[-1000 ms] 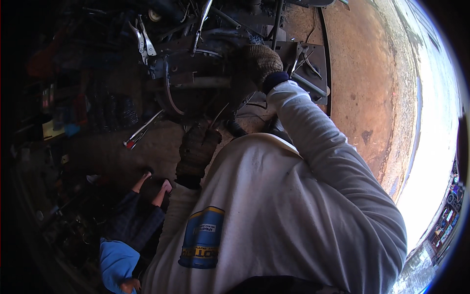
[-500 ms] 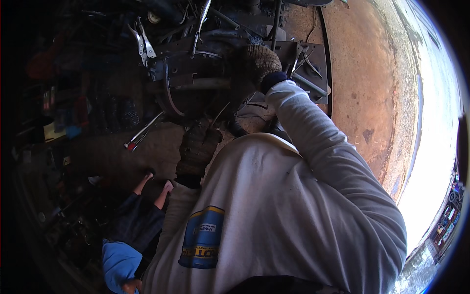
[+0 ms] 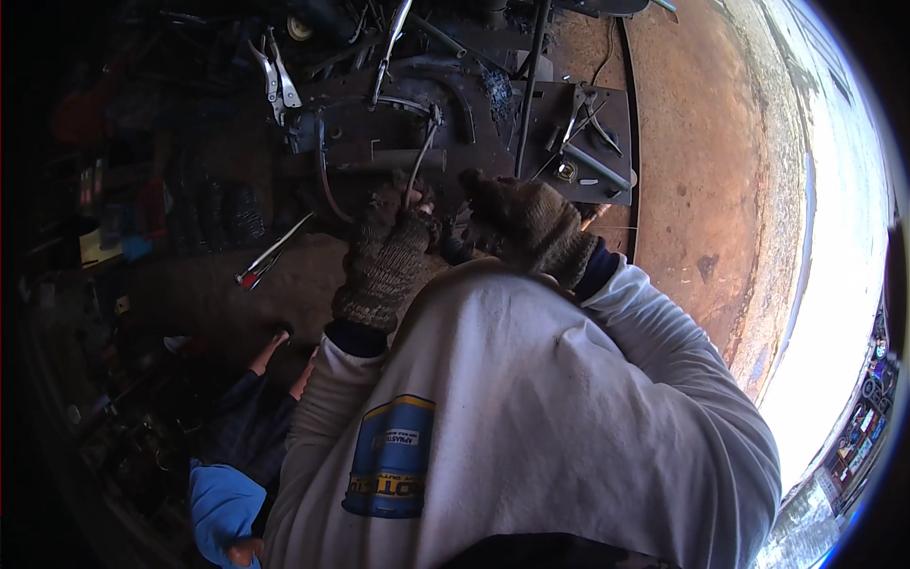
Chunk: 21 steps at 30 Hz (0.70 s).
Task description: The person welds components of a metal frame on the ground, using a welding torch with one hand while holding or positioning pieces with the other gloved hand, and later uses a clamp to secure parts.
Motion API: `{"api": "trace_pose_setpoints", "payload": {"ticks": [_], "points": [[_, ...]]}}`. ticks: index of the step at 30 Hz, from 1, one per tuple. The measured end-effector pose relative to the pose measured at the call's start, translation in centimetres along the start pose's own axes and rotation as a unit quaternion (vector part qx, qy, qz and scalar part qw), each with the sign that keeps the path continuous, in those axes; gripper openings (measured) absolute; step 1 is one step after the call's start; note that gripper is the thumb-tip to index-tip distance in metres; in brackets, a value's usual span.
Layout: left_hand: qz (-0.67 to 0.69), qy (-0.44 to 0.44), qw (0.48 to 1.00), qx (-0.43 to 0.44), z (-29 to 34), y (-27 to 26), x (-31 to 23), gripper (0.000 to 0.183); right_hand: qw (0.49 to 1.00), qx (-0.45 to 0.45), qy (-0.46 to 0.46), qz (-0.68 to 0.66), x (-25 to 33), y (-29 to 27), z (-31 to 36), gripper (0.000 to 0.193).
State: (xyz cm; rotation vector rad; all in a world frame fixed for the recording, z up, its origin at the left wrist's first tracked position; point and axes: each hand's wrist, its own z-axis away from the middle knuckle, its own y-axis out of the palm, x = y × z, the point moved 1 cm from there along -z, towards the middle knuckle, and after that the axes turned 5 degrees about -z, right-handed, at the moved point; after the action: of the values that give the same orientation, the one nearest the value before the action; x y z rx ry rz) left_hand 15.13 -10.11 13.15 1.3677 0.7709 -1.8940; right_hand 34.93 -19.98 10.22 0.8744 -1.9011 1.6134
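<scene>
The head view looks down over the person's own pale long-sleeved top onto a dark, greasy metal assembly of plates, rods and brackets that stands on bare reddish ground.

The left hand, in a brown knitted work glove, is curled into a grip around the lower end of a thin metal rod. The rod runs up and slightly right from the fist to the middle of the assembly, so the hand seems placed low on it for leverage and control. The glove hides exactly how tightly the fingers close.

The right hand, gloved the same way, sits just beside the left, below the assembly's lower edge. Its fingers are bent, with a dark fingertip pointing up towards the metalwork, but whether it grasps anything cannot be told; nothing shows in its grip. Its closeness to the left hand suggests it is there to steady or assist.

Locking pliers are clamped on the upper left part of the assembly, apparently left there to hold a part in place. A long slim tool with a red tip lies on the ground left of the hands, within easy reach.

At lower left another person in blue clothing crouches, well apart from the gloved hands.
</scene>
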Motion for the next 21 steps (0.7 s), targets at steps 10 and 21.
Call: {"api": "trace_pose_setpoints", "payload": {"ticks": [10, 21], "points": [[0.027, 0.044, 0.997, 0.051, -5.3, 6.7, 0.4, 0.027, 0.976, -0.100, 0.122, -0.150, -0.4, -0.7, 2.3, 0.062], [0.137, -0.058, 0.983, 0.112, -5.0, 6.5, 1.8, 0.035, 0.981, -0.154, 0.118, 0.012, -5.2, -1.0, 3.2, 0.030]]}}
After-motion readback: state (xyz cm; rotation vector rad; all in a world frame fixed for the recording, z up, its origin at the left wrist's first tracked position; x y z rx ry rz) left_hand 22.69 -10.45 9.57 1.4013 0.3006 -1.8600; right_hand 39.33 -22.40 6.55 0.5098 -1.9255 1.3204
